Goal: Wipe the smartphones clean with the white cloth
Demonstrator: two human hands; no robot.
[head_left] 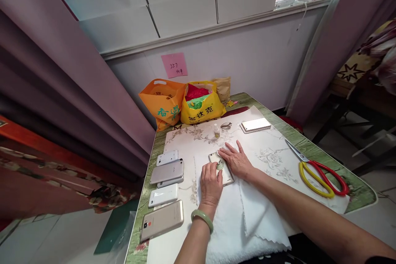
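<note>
A phone lies on a folded white towel, partly covered by my hands. My left hand, with a green bangle at the wrist, has its fingers and thumb closed about a small round greenish piece on the phone. Whether that piece is fixed to the phone I cannot tell. My right hand rests with its fingers stretched out and apart, over the phone's far right edge and the towel. Beyond them stand a small bottle and a dark thin-looped item.
Several phones lie along the table's left side. Another phone stack sits far right. Large scissors with red and yellow handles lie partly open at the right. An orange bag and a yellow bag stand by the wall.
</note>
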